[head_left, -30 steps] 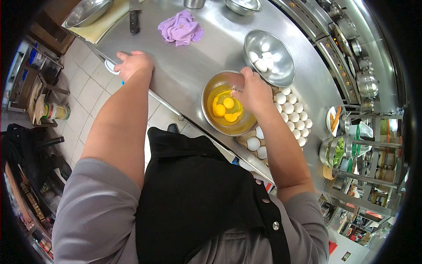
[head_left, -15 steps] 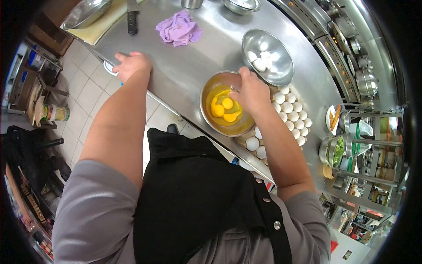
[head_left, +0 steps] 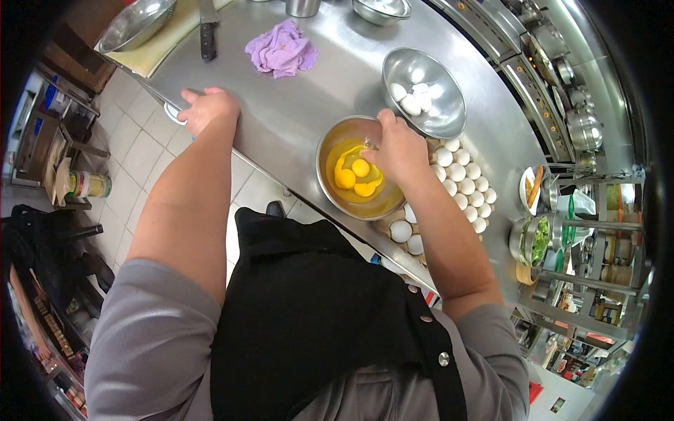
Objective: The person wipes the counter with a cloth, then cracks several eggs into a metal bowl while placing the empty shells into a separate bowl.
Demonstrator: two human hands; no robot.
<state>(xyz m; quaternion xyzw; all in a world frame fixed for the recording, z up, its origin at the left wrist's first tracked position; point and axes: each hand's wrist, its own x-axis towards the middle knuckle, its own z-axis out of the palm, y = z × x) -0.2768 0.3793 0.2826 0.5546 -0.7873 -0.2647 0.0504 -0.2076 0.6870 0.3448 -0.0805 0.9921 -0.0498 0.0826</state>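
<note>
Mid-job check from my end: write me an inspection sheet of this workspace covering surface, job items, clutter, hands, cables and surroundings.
Surface: metal counter, shiny with reflections.
Job items: metal bowl holding cracked eggs, yolks visible; second bowl with white eggs or shells, unclear which; tray of white eggs, partly hidden by the right arm.
Clutter: crumpled purple cloth; black-handled knife.
Left hand: at the counter's edge, nothing seen in it.
Right hand: at the first bowl's rim, thumb over the inside; grip unclear.
Cables: nothing seen.
Surroundings: tiled floor; bowl of leafy greens to the right.
</note>
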